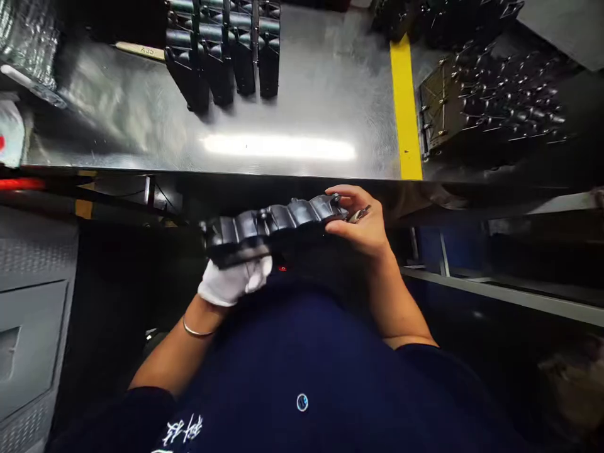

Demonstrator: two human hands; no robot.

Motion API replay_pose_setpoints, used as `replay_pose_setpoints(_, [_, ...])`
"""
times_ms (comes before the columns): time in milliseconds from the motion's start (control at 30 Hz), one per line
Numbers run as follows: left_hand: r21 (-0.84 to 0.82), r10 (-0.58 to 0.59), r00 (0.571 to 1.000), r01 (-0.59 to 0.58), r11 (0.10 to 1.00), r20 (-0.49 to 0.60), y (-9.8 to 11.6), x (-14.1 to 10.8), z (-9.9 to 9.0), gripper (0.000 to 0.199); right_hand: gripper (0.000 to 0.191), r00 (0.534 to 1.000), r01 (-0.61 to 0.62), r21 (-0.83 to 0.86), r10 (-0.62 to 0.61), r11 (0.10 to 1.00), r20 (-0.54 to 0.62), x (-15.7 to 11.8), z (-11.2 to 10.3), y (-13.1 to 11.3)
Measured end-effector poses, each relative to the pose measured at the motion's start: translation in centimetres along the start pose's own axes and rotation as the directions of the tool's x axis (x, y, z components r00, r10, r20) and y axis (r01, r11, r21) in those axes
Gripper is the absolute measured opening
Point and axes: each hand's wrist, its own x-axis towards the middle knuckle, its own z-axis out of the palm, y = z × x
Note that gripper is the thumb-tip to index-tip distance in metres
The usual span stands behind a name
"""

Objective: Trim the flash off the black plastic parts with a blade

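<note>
Ribbed black part: frame centre — underside lost in shadow
Gloved left hand: partly hidden, gripping its left end
Bare right hand: pinching its right end

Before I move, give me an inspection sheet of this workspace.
Surface: shiny metal bench, yellow strip across its right side.
Job's things: black ribbed part, held off the bench.
Clutter: row of black parts at the back; pale stick marked A35 beside them; dark studded pieces at right.
Left hand: white-gloved, holding the part's left end.
Right hand: bare, gripping the part's right end; small object also held.
Cables: thin line beneath the bench, possibly a cable.
Surroundings: grey cabinet at left, metal rail at right.
</note>
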Motion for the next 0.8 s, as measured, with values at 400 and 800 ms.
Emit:
replay_pose_setpoints(400, [-0.32,0.053,0.964,-0.137,0.937,-0.259,1.2,0.8,3.8,0.025,0.041,0.977,-0.126,-0.006,0.125,0.992,0.171,-1.3,4.7,-0.1])
replay_pose_setpoints(800, [-0.536,-0.153,0.93,-0.055,0.843,-0.335,1.7,1.1,4.8,0.038,0.025,0.97,0.241,-0.322,-0.242,0.916,0.037,-0.8,5.7,0.0])
